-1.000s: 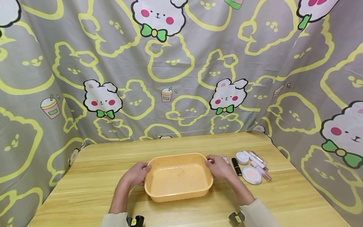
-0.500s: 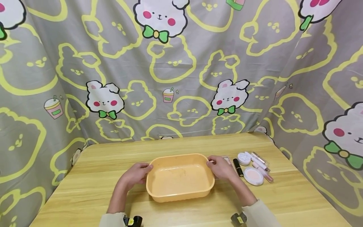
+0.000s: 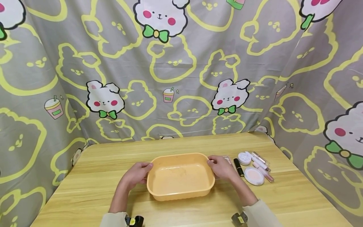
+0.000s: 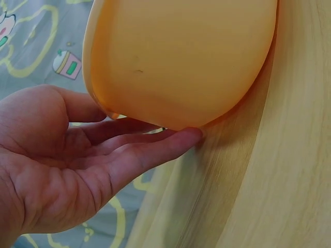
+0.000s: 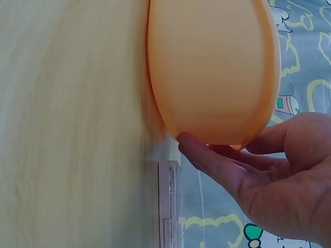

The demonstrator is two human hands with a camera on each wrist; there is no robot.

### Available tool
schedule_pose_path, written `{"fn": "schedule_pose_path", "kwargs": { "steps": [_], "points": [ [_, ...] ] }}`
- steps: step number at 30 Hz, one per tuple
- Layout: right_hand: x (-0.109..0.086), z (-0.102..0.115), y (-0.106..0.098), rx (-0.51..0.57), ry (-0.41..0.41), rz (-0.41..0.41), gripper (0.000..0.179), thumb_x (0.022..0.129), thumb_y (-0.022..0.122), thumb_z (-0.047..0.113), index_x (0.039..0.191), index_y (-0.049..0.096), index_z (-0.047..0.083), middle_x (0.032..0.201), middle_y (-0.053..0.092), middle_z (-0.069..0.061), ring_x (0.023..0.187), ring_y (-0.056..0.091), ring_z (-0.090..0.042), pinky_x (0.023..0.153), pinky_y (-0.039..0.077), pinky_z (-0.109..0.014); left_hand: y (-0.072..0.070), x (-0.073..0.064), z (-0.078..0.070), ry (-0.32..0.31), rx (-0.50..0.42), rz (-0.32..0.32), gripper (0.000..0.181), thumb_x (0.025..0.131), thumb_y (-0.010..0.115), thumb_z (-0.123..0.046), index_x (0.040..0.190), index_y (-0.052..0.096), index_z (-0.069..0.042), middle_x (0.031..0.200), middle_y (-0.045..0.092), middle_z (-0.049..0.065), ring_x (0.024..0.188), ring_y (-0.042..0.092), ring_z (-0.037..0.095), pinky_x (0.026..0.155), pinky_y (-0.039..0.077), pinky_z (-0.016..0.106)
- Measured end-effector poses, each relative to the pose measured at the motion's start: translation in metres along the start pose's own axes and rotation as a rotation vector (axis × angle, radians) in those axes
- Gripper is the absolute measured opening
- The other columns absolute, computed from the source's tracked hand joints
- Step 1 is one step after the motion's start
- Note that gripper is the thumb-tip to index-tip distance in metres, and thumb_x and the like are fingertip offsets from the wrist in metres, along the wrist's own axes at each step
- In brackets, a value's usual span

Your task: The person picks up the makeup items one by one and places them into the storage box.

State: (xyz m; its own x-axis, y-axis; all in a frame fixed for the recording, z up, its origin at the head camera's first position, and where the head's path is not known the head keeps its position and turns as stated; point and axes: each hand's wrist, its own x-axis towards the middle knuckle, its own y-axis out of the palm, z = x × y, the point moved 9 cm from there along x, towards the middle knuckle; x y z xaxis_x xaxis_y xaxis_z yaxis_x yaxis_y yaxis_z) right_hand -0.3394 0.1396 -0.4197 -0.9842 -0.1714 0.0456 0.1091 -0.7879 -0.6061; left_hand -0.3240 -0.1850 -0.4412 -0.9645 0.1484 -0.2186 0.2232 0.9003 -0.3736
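A yellow-orange plastic basin [image 3: 181, 181] with rounded corners and nothing in it sits at the middle of the wooden table. My left hand [image 3: 136, 174] grips its left end, thumb at the rim and fingers along the outer wall. The opposite end is in my right hand [image 3: 221, 167], held the same way. From the left wrist view, the left hand [image 4: 77, 160] has its fingertips low on the basin's wall, close to the tabletop. The right hand [image 5: 279, 175] shows a matching hold in the right wrist view, its fingertips near the basin's bottom edge.
Right of the basin lie cosmetics: a black lipstick tube [image 3: 239, 167], a round white compact [image 3: 254, 176], a white embossed case [image 3: 244, 158] and several slim tubes [image 3: 262, 166]. A flat palette [image 3: 227, 160] is partly behind the right hand. Patterned curtains [image 3: 181, 72] enclose the table [image 3: 99, 176].
The head view has shifted slightly. Both hands keep their hold on the basin, which stays in the same place on the table.
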Motion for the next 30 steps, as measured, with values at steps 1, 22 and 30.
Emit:
{"fn": "schedule_pose_path", "kwargs": {
  "steps": [1, 22, 30],
  "points": [
    [0.0, -0.0002, -0.0002, -0.001, 0.001, -0.001, 0.027, 0.103, 0.053, 0.011, 0.12, 0.069, -0.003, 0.101, 0.072, -0.013, 0.08, 0.066, -0.018, 0.068, 0.055, -0.03, 0.0, 0.0006, 0.0007, -0.002, -0.001, -0.005, 0.046, 0.109, 0.046, -0.025, 0.141, 0.054, 0.007, 0.109, 0.072, 0.019, 0.091, 0.071, 0.024, 0.07, 0.061, 0.035],
    [0.0006, -0.0037, -0.0028, 0.007, 0.033, 0.0, 0.026, 0.102, 0.054, 0.01, 0.118, 0.07, -0.002, 0.09, 0.072, -0.011, 0.068, 0.063, -0.015, 0.056, 0.053, -0.027, 0.0005, 0.0016, 0.0012, -0.012, -0.012, -0.02, 0.044, 0.109, 0.047, -0.024, 0.138, 0.057, 0.006, 0.108, 0.074, 0.016, 0.093, 0.072, 0.025, 0.073, 0.062, 0.04],
    [0.0002, -0.0065, -0.004, -0.001, 0.054, -0.008, 0.027, 0.102, 0.055, 0.012, 0.121, 0.071, 0.0, 0.088, 0.072, -0.009, 0.063, 0.061, -0.014, 0.053, 0.051, -0.027, 0.0012, 0.0013, 0.0012, -0.014, -0.019, -0.015, 0.045, 0.108, 0.048, -0.024, 0.14, 0.056, 0.007, 0.109, 0.074, 0.016, 0.094, 0.072, 0.025, 0.073, 0.062, 0.039]
  ]
}}
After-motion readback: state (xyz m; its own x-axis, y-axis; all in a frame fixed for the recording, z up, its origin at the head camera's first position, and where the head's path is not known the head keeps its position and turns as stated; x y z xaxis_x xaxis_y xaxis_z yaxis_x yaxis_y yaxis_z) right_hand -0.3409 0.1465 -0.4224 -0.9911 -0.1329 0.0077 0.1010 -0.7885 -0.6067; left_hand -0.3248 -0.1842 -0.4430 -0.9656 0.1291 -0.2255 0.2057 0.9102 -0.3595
